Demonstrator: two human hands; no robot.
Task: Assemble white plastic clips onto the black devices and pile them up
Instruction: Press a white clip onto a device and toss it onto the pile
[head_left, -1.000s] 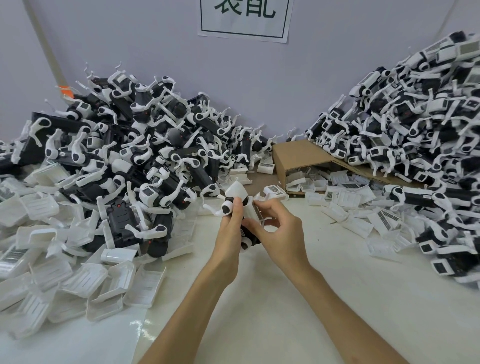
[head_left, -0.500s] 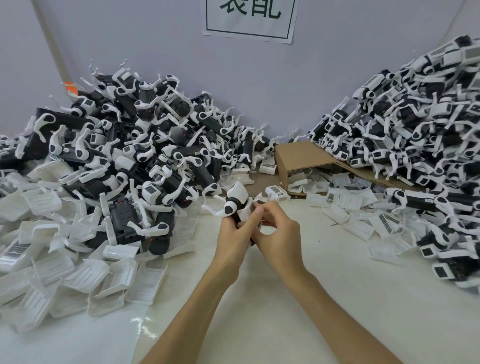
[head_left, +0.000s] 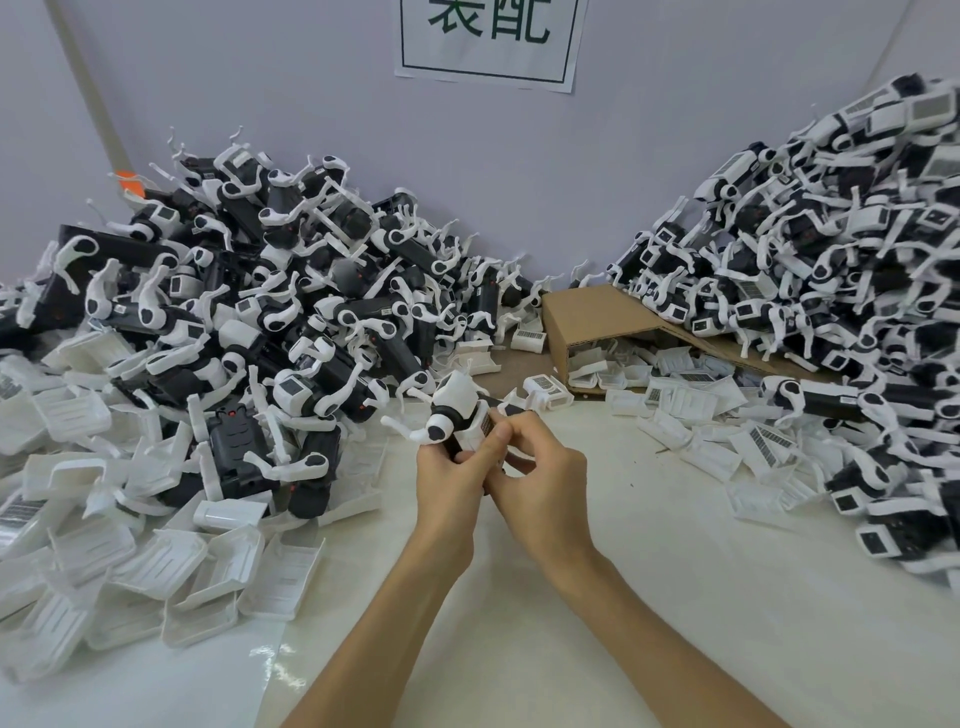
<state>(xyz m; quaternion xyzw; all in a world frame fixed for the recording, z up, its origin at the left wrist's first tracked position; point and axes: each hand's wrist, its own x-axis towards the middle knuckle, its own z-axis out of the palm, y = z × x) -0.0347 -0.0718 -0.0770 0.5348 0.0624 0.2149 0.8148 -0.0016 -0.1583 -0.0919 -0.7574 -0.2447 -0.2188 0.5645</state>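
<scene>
Above the middle of the white table, both hands hold one black device (head_left: 451, 415) with white arms and a white top. My left hand (head_left: 448, 480) grips its lower body from the left. My right hand (head_left: 540, 483) pinches a white clip (head_left: 480, 427) with a barcode label against the device's right side. The device's lower end is hidden behind my fingers. Loose white clips (head_left: 156, 566) lie heaped at the front left.
A tall pile of black-and-white devices (head_left: 270, 291) fills the back left. Another big pile (head_left: 841, 280) rises at the right. A tipped cardboard box (head_left: 597, 317) spills white clips (head_left: 691, 395) at the back centre. A paper sign (head_left: 488, 41) hangs on the wall.
My right hand has closed in on the device and now presses the clip against its side. The fingers of the two hands have come together.
</scene>
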